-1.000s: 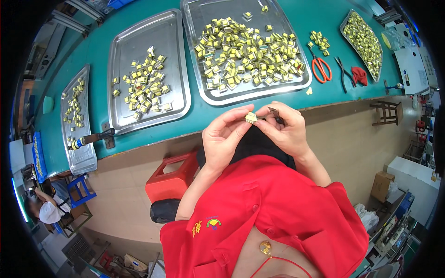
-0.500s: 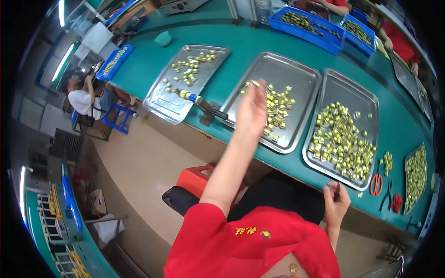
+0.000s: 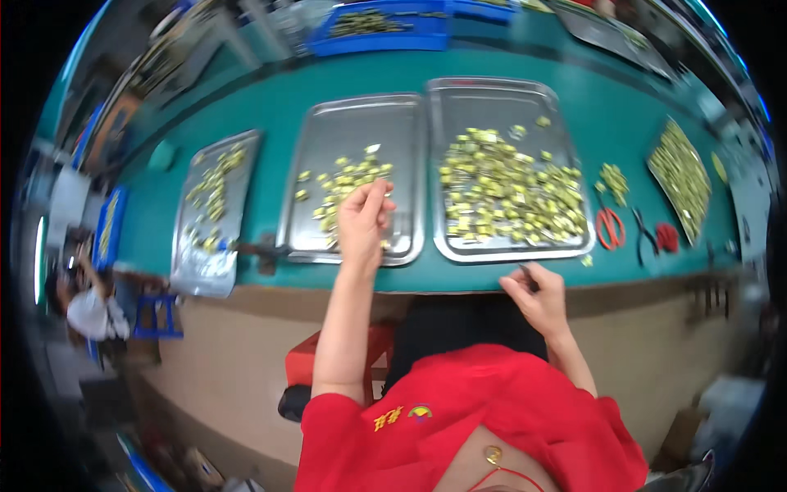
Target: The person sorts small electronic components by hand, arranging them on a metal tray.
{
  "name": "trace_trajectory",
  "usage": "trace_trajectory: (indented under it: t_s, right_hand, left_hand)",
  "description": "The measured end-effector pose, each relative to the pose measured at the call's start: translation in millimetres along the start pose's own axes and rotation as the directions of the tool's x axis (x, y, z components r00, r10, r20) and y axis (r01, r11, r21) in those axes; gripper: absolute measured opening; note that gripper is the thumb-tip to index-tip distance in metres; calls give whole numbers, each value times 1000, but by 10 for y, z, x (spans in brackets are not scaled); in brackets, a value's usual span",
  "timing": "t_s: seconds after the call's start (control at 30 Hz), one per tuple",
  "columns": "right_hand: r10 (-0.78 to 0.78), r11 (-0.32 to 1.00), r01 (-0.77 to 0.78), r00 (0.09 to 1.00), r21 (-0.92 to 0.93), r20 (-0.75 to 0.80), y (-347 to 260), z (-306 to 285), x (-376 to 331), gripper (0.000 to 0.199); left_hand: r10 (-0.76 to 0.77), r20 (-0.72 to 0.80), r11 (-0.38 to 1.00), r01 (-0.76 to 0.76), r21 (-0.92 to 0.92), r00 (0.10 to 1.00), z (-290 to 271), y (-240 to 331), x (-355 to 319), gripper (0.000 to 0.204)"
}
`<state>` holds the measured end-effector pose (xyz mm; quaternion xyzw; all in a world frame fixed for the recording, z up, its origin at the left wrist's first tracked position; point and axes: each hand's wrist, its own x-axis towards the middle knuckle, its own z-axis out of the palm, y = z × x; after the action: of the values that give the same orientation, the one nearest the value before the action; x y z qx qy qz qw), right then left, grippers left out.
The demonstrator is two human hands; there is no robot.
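Observation:
My left hand [image 3: 361,228] is over the near part of the middle metal tray [image 3: 361,119], its fingers curled in; whatever they may hold is too small or hidden to make out. Small yellow-and-silver block-shaped pieces [image 3: 348,176] lie loose in that tray, around and beyond the hand. At the table's front edge, below the right-hand tray [image 3: 484,102], my right hand [image 3: 541,299] is closed on a small dark tool [image 3: 529,277], mostly covered by the fingers. A big heap of the same pieces [image 3: 508,193] fills much of the right-hand tray.
Left stands another tray [image 3: 184,246] with fewer pieces; a dark fixture [image 3: 267,252] sits beside it at the table edge. Red-handled scissors [image 3: 610,229], pliers [image 3: 645,235] and a heaped tray [image 3: 680,180] lie right. Blue bins [image 3: 381,31] line the far side.
The view has swung right and levelled. My left hand has gone from outstretched fingers to curled ones, still over the middle tray. My right hand keeps hold of the small dark tool.

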<state>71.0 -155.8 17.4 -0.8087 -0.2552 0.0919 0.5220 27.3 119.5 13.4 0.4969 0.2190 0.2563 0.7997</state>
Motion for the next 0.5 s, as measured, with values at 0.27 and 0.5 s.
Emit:
trace_trajectory:
  t_s: [0.27, 0.5]
  right_hand:
    - [49, 990, -36, 995, 135, -92, 180, -14, -91, 14]
    - [52, 985, -33, 993, 169, -107, 202, -119, -93, 12]
  left_hand:
    - [234, 535, 504, -572, 647, 812, 771, -247, 306, 21]
    - [189, 658, 140, -683, 716, 729, 1015, -479, 309, 21]
